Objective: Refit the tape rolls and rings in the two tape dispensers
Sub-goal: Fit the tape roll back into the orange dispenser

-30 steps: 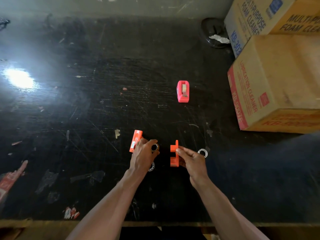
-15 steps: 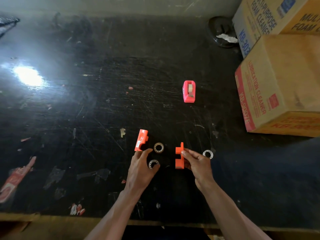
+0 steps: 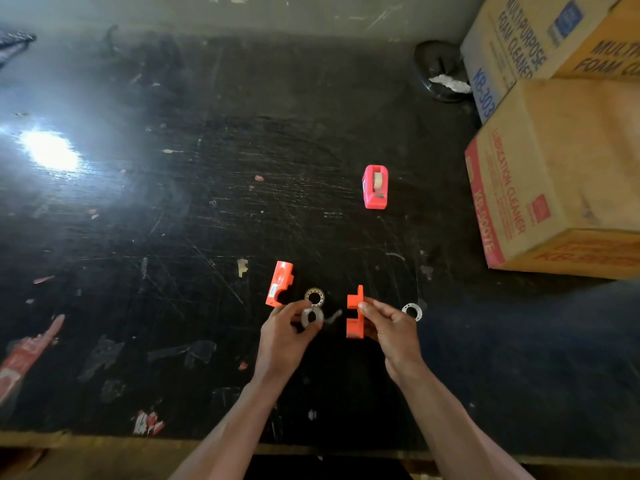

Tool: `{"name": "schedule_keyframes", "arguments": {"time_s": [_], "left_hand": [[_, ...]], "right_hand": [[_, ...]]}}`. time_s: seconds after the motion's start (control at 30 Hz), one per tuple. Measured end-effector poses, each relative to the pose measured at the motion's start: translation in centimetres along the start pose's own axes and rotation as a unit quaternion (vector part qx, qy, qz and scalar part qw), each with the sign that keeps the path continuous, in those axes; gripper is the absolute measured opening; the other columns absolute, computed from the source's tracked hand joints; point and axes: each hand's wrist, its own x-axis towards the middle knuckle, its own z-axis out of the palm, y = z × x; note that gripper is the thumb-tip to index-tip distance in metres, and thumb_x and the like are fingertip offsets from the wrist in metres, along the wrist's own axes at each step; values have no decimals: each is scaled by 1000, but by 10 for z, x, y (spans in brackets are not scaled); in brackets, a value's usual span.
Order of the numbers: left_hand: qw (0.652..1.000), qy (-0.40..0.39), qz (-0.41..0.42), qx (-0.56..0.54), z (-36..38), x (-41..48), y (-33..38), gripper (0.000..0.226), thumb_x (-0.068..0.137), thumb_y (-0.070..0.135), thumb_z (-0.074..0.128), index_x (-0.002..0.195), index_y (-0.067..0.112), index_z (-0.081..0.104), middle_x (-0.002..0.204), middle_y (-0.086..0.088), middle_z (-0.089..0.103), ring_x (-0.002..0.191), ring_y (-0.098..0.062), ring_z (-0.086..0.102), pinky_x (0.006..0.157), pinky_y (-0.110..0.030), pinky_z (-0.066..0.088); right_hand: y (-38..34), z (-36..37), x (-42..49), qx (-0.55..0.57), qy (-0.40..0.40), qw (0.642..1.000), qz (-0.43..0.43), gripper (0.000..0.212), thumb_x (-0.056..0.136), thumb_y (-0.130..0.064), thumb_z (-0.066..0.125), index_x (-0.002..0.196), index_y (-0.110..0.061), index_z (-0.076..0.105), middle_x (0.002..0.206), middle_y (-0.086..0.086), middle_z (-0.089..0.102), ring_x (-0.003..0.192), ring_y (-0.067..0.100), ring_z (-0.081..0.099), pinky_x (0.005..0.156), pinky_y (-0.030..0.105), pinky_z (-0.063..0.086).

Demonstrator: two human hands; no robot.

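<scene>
- The scratched black counter (image 3: pixel 207 202) is sitting pretty open across its whole left and middle. It's running up to a pale wall at the far side, and its worn front edge is showing along the bottom.
- The right side is getting crowded: a big brown cardboard box with red lettering (image 3: pixel 561 174) is sitting on the counter, and a second cardboard box with blue lettering (image 3: pixel 540 39) is standing behind it, cut off by the frame.
- A dark round object (image 3: pixel 441 72) with a crumpled white scrap on it is sitting tucked in the far corner by the boxes; can't tell what it is.
- The pink tape dispenser (image 3: pixel 375 187) is standing alone mid-counter with a roll showing in its top.
- The left hand (image 3: pixel 285 336) is pinching a blurry greyish tape ring (image 3: pixel 311 317) between fingertips, just off the surface.
- The right hand (image 3: pixel 391 327) is gripping an orange dispenser half (image 3: pixel 355 315) on edge; the fingers are hiding its right side.
- The other orange dispenser half (image 3: pixel 280 283) is lying just left of the hands, untouched.
- A clear tape roll (image 3: pixel 314 296) is lying between the two orange pieces, and a white ring (image 3: pixel 412 311) is lying just right of the right hand.
</scene>
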Motion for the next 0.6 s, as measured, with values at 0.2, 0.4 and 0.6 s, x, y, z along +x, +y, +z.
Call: {"name": "schedule_keyframes", "arguments": {"time_s": [0.2, 0.4, 0.6], "left_hand": [[975, -33, -69, -207, -11, 14, 28, 40, 85, 34, 83, 123, 36, 71, 108, 20, 77, 102, 12, 69, 86, -14, 56], [942, -84, -83, -314, -9, 22, 39, 39, 94, 20, 75, 132, 22, 69, 120, 7, 78, 111, -1, 72, 99, -25, 57], [933, -129, -80, -328, -3, 27, 45, 41, 94, 17, 73, 135, 20, 68, 125, 4, 76, 117, -8, 71, 103, -34, 56]], "right_hand": [[-7, 6, -1, 4, -12, 1000, 6, 14, 95, -23, 74, 101, -34, 80, 102, -10, 83, 103, 8, 76, 96, 37, 60], [-18, 13, -5, 30, -77, 996, -12, 17, 97, -22, 72, 109, -27, 81, 108, -1, 83, 102, 15, 78, 89, 38, 62], [-28, 15, -9, 49, -99, 994, -10, 15, 95, -21, 73, 104, -27, 84, 107, 4, 83, 99, 20, 80, 83, 34, 64]]}}
